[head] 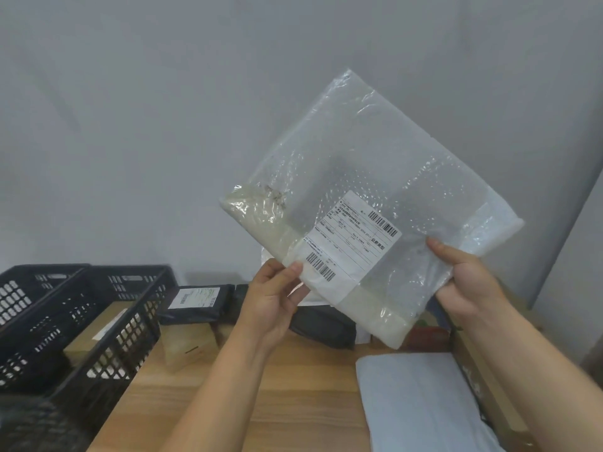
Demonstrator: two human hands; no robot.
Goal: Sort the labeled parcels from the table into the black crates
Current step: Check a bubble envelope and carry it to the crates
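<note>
**Bubble-wrap parcel held up in both my hands**

I have the clear bubble-wrap parcel [375, 151] lifted off the table [277, 393] and held in front of the grey wall, tilted so that its long top edge runs from ten o'clock down to four o'clock. Its white label [352, 238], with two barcodes, faces me on the lower half.

My left hand [274, 296] pinches the parcel at its seven o'clock edge, with the thumb on the front just beside the label's lower barcode and the fingers curled behind. My right hand [466, 278] grips the edge at four o'clock, thumb lying on the front and fingers behind the wrap.

Down at eight o'clock from the parcel stand two black crates side by side. The nearer crate [137, 334] holds a brown cardboard box [98, 331]; I cannot tell what lies in the farther crate [19, 295].

Just to the right of the nearer crate, a black parcel [195, 301] with a white label lies on top of a small cardboard box [189, 349]. Another dark parcel [323, 324] lies under my left wrist's three o'clock side. At five o'clock on the table lies a pale flat parcel [417, 402], with a long cardboard carton [483, 380] touching its right edge.
</note>
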